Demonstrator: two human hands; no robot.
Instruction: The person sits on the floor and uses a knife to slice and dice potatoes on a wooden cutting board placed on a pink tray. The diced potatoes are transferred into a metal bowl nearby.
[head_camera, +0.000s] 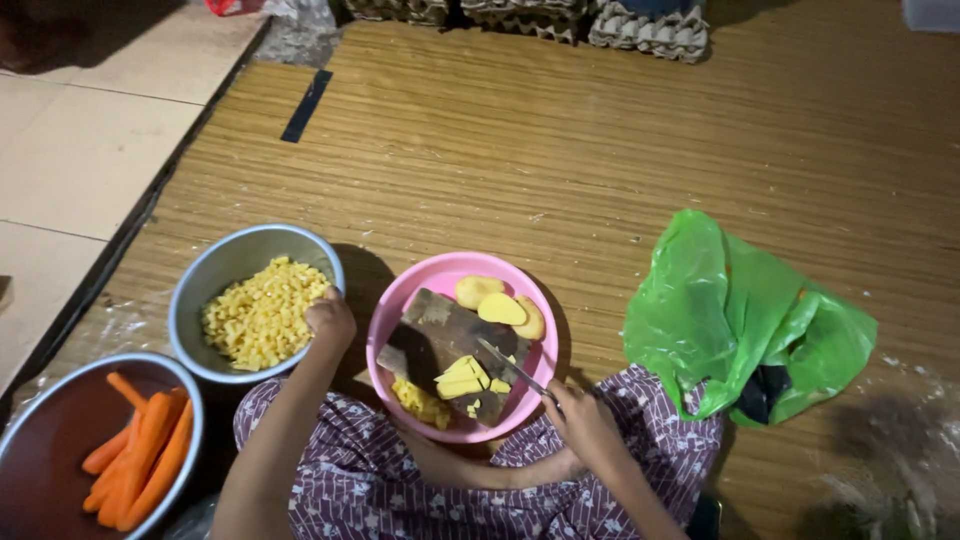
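My right hand (585, 418) grips a knife (510, 366) whose blade rests over cut potato strips (462, 379) on a dark wooden board (440, 335). The board lies inside a pink bowl (395, 300), with peeled potato pieces (500, 305) at its far side and diced bits (420, 402) at its near edge. My left hand (330, 318) is closed in a loose fist at the rim of a metal bowl (225, 260) full of diced potato (262, 315). Whether it holds any pieces is hidden.
A second metal bowl (40, 400) with several peeled carrots (140, 450) sits at the near left. A crumpled green plastic bag (735, 315) lies to the right on the woven mat (600, 150). Egg cartons (650, 30) stand at the far edge. Tiled floor (80, 150) lies left.
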